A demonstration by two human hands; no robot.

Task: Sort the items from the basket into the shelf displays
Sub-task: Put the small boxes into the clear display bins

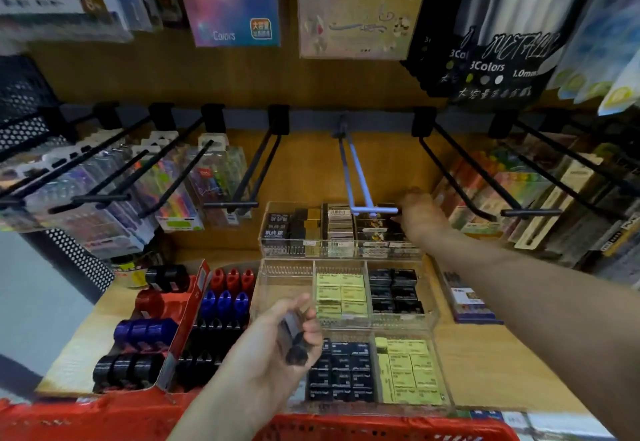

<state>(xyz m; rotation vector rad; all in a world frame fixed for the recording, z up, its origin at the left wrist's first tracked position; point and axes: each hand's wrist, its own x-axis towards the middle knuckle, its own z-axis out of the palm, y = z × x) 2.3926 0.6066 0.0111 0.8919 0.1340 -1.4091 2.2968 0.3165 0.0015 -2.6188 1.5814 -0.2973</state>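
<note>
My left hand (277,340) is palm up over the front of the shelf, its fingers curled around several small dark packs (294,340). My right hand (417,213) reaches far back to the right end of the rear clear tray (294,250), fingers on a dark box (377,224) in its right compartment; blur hides the grip. A clear stepped organizer (429,305) holds yellow erasers (341,293) and black erasers (396,290). The red basket (381,428) rim lies along the bottom edge.
Black peg hooks (249,177) and a pale blue hook (360,177) jut out above the trays. Pen packs hang left and right. A red carton (180,333) of red, blue and black sharpeners stands at the left. A black mesh rack (24,101) stands far left.
</note>
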